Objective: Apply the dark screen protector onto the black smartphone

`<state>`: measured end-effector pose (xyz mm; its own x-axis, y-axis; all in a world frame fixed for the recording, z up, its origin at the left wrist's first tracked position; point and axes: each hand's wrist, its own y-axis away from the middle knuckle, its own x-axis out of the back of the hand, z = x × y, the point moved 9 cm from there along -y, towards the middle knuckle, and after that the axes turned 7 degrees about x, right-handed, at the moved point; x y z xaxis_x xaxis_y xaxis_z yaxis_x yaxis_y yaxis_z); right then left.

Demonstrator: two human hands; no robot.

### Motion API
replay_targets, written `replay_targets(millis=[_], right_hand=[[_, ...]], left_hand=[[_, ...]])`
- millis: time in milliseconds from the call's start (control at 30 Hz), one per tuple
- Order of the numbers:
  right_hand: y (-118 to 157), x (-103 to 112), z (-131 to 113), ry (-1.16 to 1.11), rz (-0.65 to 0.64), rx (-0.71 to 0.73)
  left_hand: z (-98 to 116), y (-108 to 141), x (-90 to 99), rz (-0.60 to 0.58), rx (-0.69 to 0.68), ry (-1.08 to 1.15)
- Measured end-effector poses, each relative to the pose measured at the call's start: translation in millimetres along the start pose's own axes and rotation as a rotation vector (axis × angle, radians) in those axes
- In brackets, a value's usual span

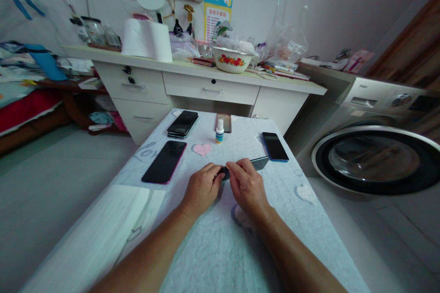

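Over the middle of the table, my left hand [202, 187] closes around the left end of a dark phone [260, 163], which is tilted and seen nearly edge-on. My right hand [248, 187] is bent over the same phone, thumb and fingers pinched at its edge close to the left fingertips. My hands hide most of the phone; only its right end and a bit of black between the fingers show. Beyond it stands a small white bottle [219, 132] with a blue and yellow label. To the right lies a blue-edged phone [275, 147].
A pink-edged phone [165, 162] and a stack of phones [183, 123] lie left. Behind the bottle is a phone case [227, 122]. Folded whitish material [99, 224] covers the near left. A desk [213, 87] borders the far end; a washing machine [364, 96] stands right.
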<state>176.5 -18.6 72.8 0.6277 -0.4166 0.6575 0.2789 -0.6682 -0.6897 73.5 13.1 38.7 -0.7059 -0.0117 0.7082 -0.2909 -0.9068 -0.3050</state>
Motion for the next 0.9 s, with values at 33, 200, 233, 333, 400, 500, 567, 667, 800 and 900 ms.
replay_targets(millis=[33,200,233,333,400,500,567,667,800,900], right_hand=[[0.0,1.1,1.3,0.005,0.004,-0.005],[0.6,7.2,7.8,0.028,0.026,-0.037],[0.8,8.0,9.0,0.031,0.029,-0.044],[1.5,7.8,11.9,0.036,0.026,-0.065],[1.8,6.6,12.8,0.037,0.023,-0.071],[1.5,6.0,12.1,0.038,0.027,-0.062],[0.9,7.0,10.5,0.037,0.038,-0.047],[0.4,7.7,9.2,0.026,0.043,-0.037],[0.4,6.8,8.9,0.031,0.035,-0.034],[0.3,6.4,7.6,0.034,0.036,-0.024]], left_hand=[[0.4,0.1,0.1,-0.002,-0.001,0.002],[0.4,0.2,0.7,-0.002,0.009,0.016],[0.5,0.1,0.5,-0.004,0.009,0.017],[0.1,-0.5,-0.1,-0.010,0.011,0.015],[-0.4,-0.8,-0.2,-0.012,0.014,0.014],[-0.4,-0.9,-0.2,-0.014,0.016,0.013],[-0.3,-0.9,-0.2,-0.015,0.020,0.014],[0.8,-0.9,0.2,-0.014,0.018,0.019],[0.5,-0.9,0.7,-0.011,0.021,0.024],[0.0,-0.6,0.1,-0.011,0.016,0.025]])
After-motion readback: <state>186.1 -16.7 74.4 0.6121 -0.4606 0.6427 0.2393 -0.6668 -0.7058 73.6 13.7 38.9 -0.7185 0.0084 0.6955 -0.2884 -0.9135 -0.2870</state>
